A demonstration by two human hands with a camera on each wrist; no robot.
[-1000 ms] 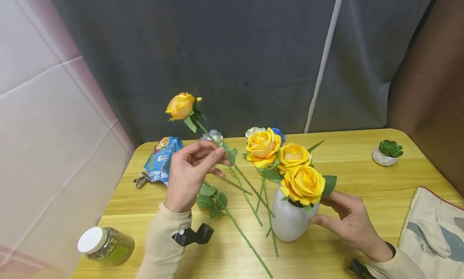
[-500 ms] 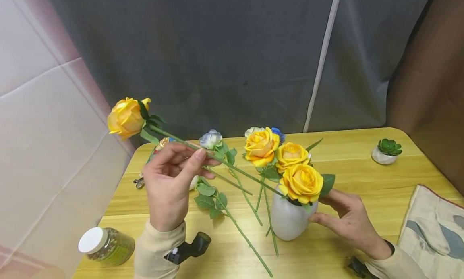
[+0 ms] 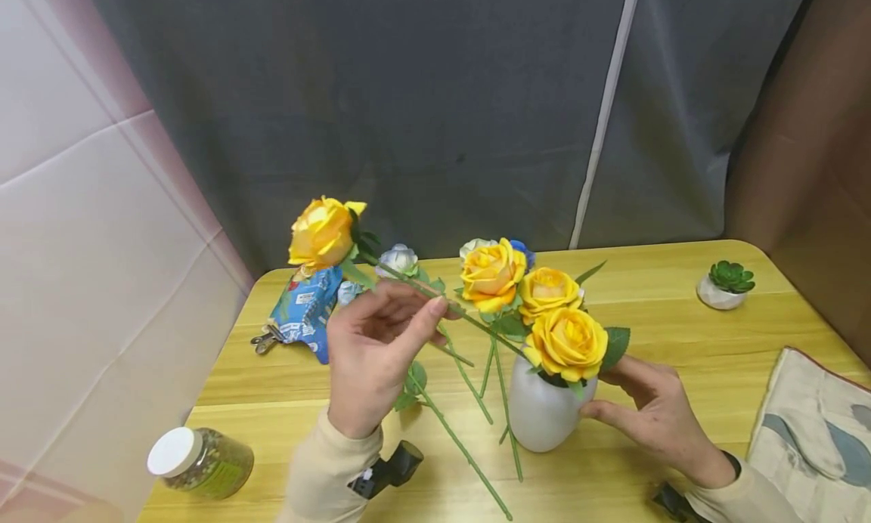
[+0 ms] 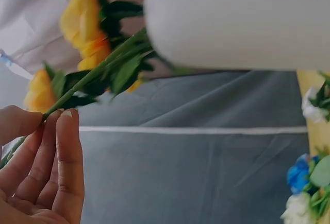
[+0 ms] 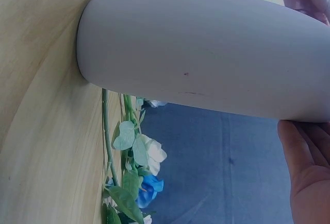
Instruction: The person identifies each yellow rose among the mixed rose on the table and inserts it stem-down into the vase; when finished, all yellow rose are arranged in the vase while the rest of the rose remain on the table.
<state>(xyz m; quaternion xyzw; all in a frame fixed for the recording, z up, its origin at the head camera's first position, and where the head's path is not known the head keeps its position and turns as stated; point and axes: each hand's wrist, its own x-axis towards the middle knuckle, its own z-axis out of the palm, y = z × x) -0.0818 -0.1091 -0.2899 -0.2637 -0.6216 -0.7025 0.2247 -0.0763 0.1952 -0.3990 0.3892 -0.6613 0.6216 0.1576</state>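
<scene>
My left hand (image 3: 381,349) pinches the thin green stem of a yellow rose (image 3: 323,232) between thumb and fingertips. The bloom leans up to the left, and the stem slants down right to the mouth of a white vase (image 3: 544,421). Whether its end is inside the vase is hidden by blooms. Three more yellow roses (image 3: 568,344) cluster above the vase mouth. My right hand (image 3: 653,413) holds the upright vase near its rim, thumb in front and fingers behind. In the right wrist view, fingers (image 5: 301,154) touch the vase's side.
Loose flower stems (image 3: 452,440) lie left of the vase, with pale and blue blooms (image 3: 520,252) behind. A clipped blue snack bag (image 3: 306,307) and a white-lidded jar (image 3: 200,462) stand left. A small potted succulent (image 3: 728,285) and beige gloves (image 3: 816,425) are right.
The rose's lower end has risen from the vase's side to its mouth. My left hand swung left, then back right, still pinching the stem. My right hand and the vase stay put.
</scene>
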